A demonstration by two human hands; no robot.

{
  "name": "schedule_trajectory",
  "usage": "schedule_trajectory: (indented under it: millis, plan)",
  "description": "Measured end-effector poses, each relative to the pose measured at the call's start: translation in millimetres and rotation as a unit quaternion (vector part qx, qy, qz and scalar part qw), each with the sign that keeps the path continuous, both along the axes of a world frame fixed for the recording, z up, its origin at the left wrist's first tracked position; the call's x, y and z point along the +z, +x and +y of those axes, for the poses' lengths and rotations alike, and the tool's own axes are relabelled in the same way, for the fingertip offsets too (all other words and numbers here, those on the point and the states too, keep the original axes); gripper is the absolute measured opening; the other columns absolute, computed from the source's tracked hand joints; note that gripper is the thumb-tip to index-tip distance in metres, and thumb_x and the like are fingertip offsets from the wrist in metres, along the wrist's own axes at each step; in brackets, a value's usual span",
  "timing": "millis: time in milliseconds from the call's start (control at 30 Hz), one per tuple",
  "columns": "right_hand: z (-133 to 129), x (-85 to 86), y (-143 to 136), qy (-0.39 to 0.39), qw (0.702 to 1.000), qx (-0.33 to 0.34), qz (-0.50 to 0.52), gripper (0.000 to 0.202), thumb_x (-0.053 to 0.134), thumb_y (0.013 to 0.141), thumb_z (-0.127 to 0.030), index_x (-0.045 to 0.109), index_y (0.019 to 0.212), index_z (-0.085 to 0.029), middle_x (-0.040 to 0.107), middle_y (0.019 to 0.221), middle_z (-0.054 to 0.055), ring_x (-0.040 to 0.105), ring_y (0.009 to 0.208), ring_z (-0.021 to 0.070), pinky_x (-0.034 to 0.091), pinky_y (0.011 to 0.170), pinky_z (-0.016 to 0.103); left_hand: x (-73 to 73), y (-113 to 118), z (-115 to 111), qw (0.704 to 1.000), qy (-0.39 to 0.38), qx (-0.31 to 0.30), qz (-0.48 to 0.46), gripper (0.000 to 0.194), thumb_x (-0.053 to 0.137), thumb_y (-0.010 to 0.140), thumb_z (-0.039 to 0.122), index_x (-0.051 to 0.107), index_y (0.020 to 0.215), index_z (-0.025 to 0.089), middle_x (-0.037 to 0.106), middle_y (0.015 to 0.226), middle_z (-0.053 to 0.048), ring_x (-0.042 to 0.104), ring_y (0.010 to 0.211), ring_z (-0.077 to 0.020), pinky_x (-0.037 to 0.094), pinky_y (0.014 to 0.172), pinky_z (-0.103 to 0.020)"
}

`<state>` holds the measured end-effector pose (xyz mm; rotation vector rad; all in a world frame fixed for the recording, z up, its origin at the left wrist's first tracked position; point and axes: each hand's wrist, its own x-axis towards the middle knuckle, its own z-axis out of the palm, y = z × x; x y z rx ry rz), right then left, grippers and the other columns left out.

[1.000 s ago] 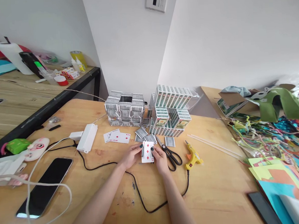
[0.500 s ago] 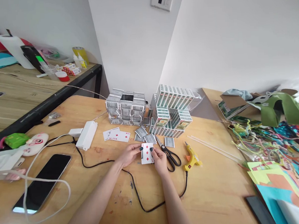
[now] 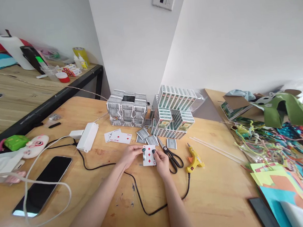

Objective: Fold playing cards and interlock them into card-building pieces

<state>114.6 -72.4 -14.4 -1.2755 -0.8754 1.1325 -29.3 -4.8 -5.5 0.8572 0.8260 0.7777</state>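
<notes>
A playing card point(image 3: 149, 158) with red diamonds is held upright between both hands, above the table. My left hand point(image 3: 130, 156) pinches its left edge, thumb on the face. My right hand point(image 3: 161, 161) grips the right edge the same way. Just behind lie several face-down cards point(image 3: 152, 140), and face-up cards point(image 3: 120, 137) rest to the left. Black-handled scissors point(image 3: 173, 158) lie right beside my right hand, with a yellow glue gun point(image 3: 195, 160) further right. Beyond the cards stands a box-like structure of folded cards point(image 3: 127, 110).
Stacked card boxes point(image 3: 176, 113) stand at the back. Clear glue sticks point(image 3: 216, 149) lie to the right, near coloured paper and craft scraps point(image 3: 278, 187). A white power strip point(image 3: 87, 137) and a phone point(image 3: 43, 185) are on the left. A black cord point(image 3: 140, 200) loops under my forearms.
My left thumb has shifted very slightly at the card's upper left edge. Both hands keep hold of the card in nearly the same place.
</notes>
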Motion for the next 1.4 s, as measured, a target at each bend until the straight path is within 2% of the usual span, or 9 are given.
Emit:
schedule_trajectory:
  millis: [167,367,500,600,667,800,1000,1233,1400]
  plan:
    - [0.9,2.6,-2.5,0.003,0.999,-0.014,0.036,0.032,0.056,0.074,-0.042,0.060,0.095,-0.017,0.060,0.064,0.000,0.049,0.049,0.0124,0.037,0.045,0.022,-2.4,6.9,-4.5,0.990,0.094,0.039,0.093,0.020,0.064,0.066,0.027,0.066,0.081,0.014,0.068,0.078,-0.006,0.060,0.079,-0.0192,0.045,0.075,-0.031]
    - [3.6,6.4,-9.0,-0.007,0.999,0.001,0.051,0.032,0.054,0.074,-0.041,0.054,0.098,-0.019,0.054,0.057,-0.003,0.045,0.045,0.0115,0.035,0.043,0.022,-14.1,12.9,-14.4,0.968,0.191,0.068,0.146,0.020,0.051,0.078,0.032,0.055,0.090,0.016,0.058,0.070,0.000,0.052,0.061,-0.0132,0.041,0.057,-0.024]
    - [5.3,5.4,-11.7,-0.002,0.998,0.010,0.058,0.031,0.052,0.075,-0.041,0.052,0.097,-0.020,0.057,0.063,-0.001,0.050,0.050,0.0134,0.038,0.045,0.023,-18.6,15.1,-17.8,0.959,0.206,0.088,0.175,0.021,0.046,0.081,0.030,0.049,0.098,0.018,0.057,0.077,-0.001,0.051,0.063,-0.0134,0.041,0.060,-0.024]
    - [5.7,3.6,-11.1,0.007,0.998,0.006,0.064,0.029,0.053,0.075,-0.040,0.053,0.096,-0.020,0.059,0.069,0.000,0.052,0.055,0.0141,0.039,0.049,0.024,-16.0,14.7,-20.0,0.959,0.223,0.067,0.160,0.025,0.043,0.083,0.028,0.048,0.106,0.018,0.060,0.092,-0.005,0.055,0.075,-0.0157,0.042,0.067,-0.026]
    - [5.6,3.2,-10.2,0.011,0.998,-0.001,0.063,0.027,0.054,0.075,-0.039,0.054,0.094,-0.020,0.060,0.072,0.000,0.052,0.057,0.0135,0.040,0.052,0.024,-13.3,13.8,-21.4,0.961,0.227,0.047,0.151,0.028,0.041,0.083,0.028,0.047,0.109,0.019,0.060,0.094,-0.005,0.055,0.073,-0.0155,0.042,0.066,-0.026]
    - [4.8,6.0,-9.1,0.020,0.997,0.006,0.074,0.024,0.055,0.074,-0.037,0.055,0.091,-0.019,0.058,0.068,-0.001,0.051,0.058,0.0131,0.040,0.055,0.024,-10.6,12.4,-22.9,0.960,0.230,0.040,0.157,0.028,0.039,0.083,0.026,0.047,0.109,0.018,0.061,0.091,-0.004,0.052,0.064,-0.0128,0.040,0.058,-0.024]
    - [4.4,7.4,-9.0,0.001,0.997,-0.003,0.072,0.027,0.054,0.073,-0.035,0.054,0.094,-0.018,0.051,0.061,-0.003,0.045,0.052,0.0114,0.036,0.051,0.022,-9.8,12.3,-21.4,0.965,0.209,0.037,0.151,0.022,0.039,0.081,0.025,0.047,0.101,0.018,0.057,0.076,0.000,0.046,0.056,-0.0104,0.037,0.051,-0.021]
    - [5.0,3.8,-8.2,-0.001,0.997,0.004,0.073,0.022,0.053,0.074,-0.036,0.052,0.087,-0.019,0.049,0.060,-0.004,0.043,0.051,0.0106,0.036,0.052,0.022,-5.2,12.5,-21.3,0.970,0.191,0.029,0.150,0.020,0.041,0.080,0.025,0.048,0.096,0.018,0.053,0.067,0.002,0.044,0.051,-0.0095,0.035,0.048,-0.020]
    - [5.1,3.8,-7.3,0.004,0.998,0.009,0.067,0.019,0.053,0.074,-0.036,0.051,0.082,-0.019,0.050,0.061,-0.004,0.044,0.053,0.0109,0.036,0.052,0.022,-4.6,11.0,-22.1,0.965,0.203,0.039,0.163,0.019,0.042,0.079,0.024,0.050,0.094,0.018,0.052,0.068,0.002,0.043,0.053,-0.0097,0.035,0.049,-0.020]
